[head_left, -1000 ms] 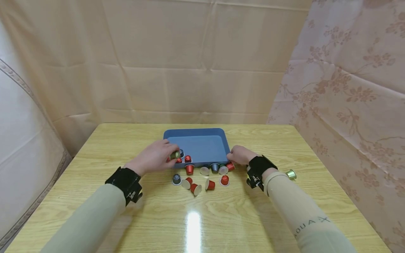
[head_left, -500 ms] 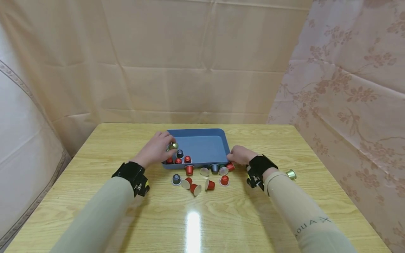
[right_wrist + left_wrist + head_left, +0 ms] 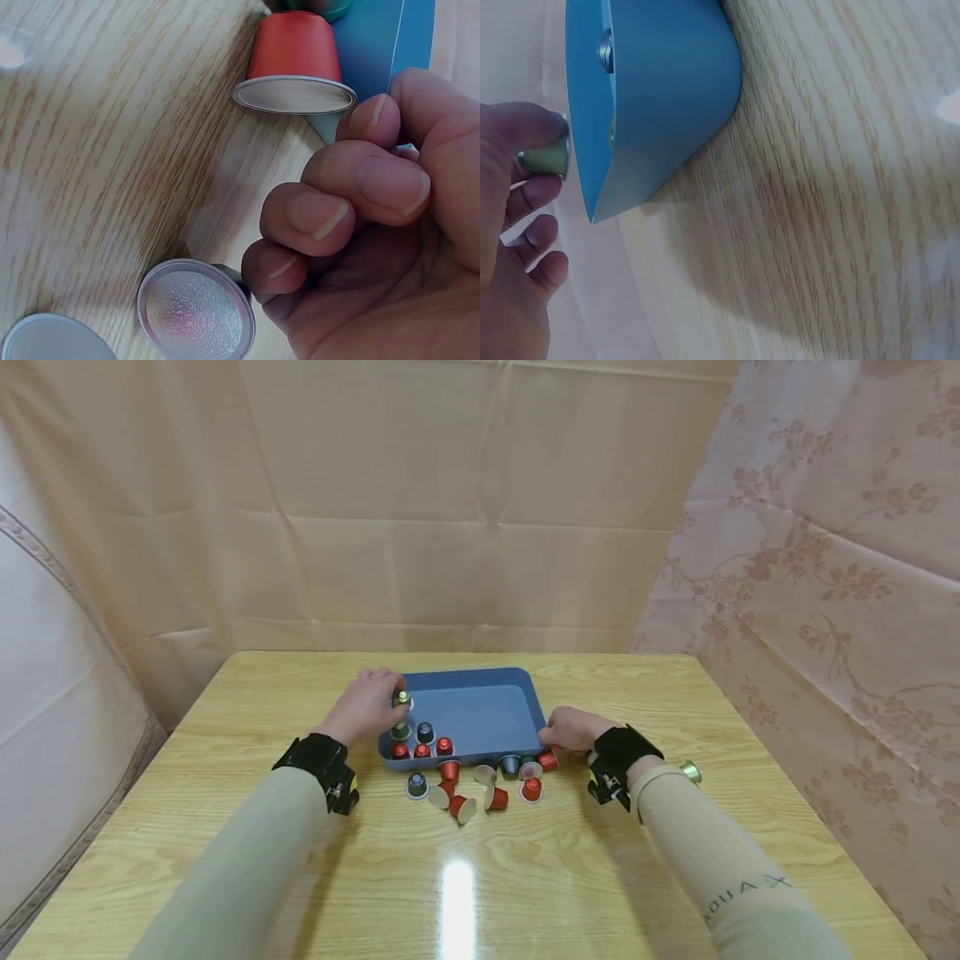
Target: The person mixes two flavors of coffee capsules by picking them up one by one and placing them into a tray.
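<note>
Pale yellow wood-grain table, rectangular (image 3: 547, 877), filled the near and middle scene; white glare streak (image 3: 457, 910) sat on its near centre. Creased beige fabric drape (image 3: 450, 577) hung behind the far edge. Right side: pale pink cloth with darker floral print (image 3: 832, 568). Left side: whitish cloth (image 3: 63, 693), edged with a patterned grey-brown trim band (image 3: 32, 543).

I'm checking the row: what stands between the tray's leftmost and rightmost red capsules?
Another red capsule, in the blue tray, seen in the head view.

One tray (image 3: 480, 706), at least seventeen capsules (image 3: 422, 751)
</note>
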Available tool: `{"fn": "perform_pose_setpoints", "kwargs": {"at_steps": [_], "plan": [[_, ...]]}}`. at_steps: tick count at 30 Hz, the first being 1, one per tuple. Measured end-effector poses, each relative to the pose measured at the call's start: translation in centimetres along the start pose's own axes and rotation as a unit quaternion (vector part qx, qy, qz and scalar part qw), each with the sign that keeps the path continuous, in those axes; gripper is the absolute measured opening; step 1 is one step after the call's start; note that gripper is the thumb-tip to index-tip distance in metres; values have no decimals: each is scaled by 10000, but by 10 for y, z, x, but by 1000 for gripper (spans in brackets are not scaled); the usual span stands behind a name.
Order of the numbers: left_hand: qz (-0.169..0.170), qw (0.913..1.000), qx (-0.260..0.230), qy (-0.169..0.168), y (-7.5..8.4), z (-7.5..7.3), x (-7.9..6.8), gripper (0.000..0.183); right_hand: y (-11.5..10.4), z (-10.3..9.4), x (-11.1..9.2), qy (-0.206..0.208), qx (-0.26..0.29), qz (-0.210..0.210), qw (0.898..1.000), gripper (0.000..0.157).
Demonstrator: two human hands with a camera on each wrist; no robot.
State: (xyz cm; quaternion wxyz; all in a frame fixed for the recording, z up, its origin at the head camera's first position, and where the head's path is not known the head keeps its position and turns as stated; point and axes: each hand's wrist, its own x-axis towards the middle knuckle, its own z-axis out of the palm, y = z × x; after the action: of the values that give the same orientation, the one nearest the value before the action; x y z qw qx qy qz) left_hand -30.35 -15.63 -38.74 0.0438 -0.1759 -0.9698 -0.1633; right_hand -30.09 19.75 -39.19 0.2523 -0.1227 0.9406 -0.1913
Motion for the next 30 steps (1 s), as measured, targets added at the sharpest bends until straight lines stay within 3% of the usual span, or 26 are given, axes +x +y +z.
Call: {"fn": "perform_pose_setpoints", "kwargs": {"at_steps": [5, 16, 30], "plan": [[-73, 9997, 211, -125, -5, 2, 3, 34, -1, 0, 0, -74, -25, 78, 9999, 34], [186, 9969, 739, -206, -8, 2, 2, 25, -1, -1, 1, -71, -15, 8, 10000, 35], [-374, 9974, 548, -274, -10, -3, -4, 34, 2, 1, 0, -45, 83, 59, 9999, 35]]}}
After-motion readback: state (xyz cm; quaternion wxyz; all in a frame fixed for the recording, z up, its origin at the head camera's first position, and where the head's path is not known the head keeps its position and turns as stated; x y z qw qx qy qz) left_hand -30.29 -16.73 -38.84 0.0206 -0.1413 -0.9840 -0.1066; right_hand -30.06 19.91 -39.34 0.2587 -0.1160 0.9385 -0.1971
